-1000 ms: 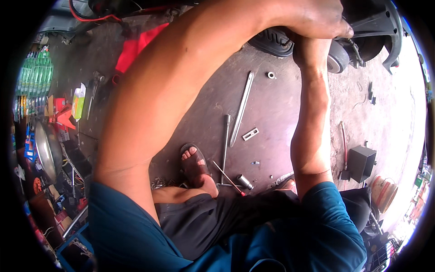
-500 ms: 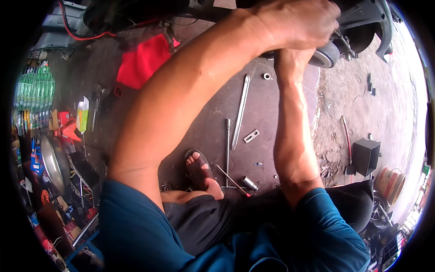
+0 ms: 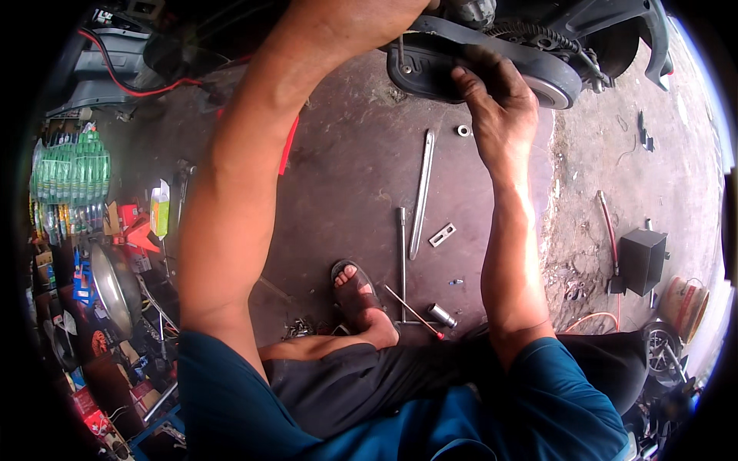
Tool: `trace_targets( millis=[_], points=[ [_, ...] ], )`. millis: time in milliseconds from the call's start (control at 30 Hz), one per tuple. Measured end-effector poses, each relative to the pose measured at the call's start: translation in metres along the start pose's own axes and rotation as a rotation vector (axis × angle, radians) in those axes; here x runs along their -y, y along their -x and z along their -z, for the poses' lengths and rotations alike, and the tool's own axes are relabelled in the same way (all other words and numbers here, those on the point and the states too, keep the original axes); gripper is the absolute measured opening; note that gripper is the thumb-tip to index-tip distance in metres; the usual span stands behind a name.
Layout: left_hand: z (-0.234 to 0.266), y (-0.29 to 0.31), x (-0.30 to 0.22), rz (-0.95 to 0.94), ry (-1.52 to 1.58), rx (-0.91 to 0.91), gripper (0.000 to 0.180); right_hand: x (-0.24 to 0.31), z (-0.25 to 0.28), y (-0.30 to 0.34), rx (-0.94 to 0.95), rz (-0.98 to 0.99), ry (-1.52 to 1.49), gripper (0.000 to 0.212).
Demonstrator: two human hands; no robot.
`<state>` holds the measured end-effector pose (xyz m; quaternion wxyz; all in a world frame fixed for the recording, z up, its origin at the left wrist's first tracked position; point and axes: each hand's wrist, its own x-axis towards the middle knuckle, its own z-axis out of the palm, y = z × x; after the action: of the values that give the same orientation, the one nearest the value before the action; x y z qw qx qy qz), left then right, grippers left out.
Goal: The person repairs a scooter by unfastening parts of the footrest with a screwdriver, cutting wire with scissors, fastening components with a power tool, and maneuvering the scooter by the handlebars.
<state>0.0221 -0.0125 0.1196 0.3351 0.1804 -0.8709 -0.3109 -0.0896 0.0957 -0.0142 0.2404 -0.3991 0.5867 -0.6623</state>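
Note:
A scooter's black drive-side cover (image 3: 430,73) with a round silver-rimmed end spans the top centre. My right hand (image 3: 503,107) rests against this cover, thumb and fingers apart, fingertips touching its dark face and holding nothing visible. My left hand (image 3: 384,15) reaches to the upper edge of the view, by the cover's left end. Its fingers are cut off there, so their grip is hidden. A thin metal rod (image 3: 401,54) shows just below that hand. Behind the cover sits a coil spring (image 3: 530,32).
On the floor lie a long flat bar (image 3: 422,196), a T-handle wrench (image 3: 403,257), a screwdriver (image 3: 415,313), a socket (image 3: 442,315), a slotted plate (image 3: 443,234) and a ring (image 3: 463,131). Green bottles (image 3: 73,169) and clutter line the left. A dark box (image 3: 643,260) stands right.
My left hand has moved left and up, away from above my right hand. My right hand now shows against the cover. The red cloth is mostly hidden behind my left arm.

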Motion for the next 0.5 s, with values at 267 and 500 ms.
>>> trace_targets(
  millis=[267,500],
  points=[
    [-0.008,0.004,0.005,0.032,-0.042,-0.076,0.023,-0.008,-0.014,0.003,-0.036,0.209,0.314,0.029],
    [-0.010,0.005,0.005,0.057,0.002,-0.063,0.023,-0.003,-0.015,0.004,-0.027,0.238,0.368,0.031]
  ],
)
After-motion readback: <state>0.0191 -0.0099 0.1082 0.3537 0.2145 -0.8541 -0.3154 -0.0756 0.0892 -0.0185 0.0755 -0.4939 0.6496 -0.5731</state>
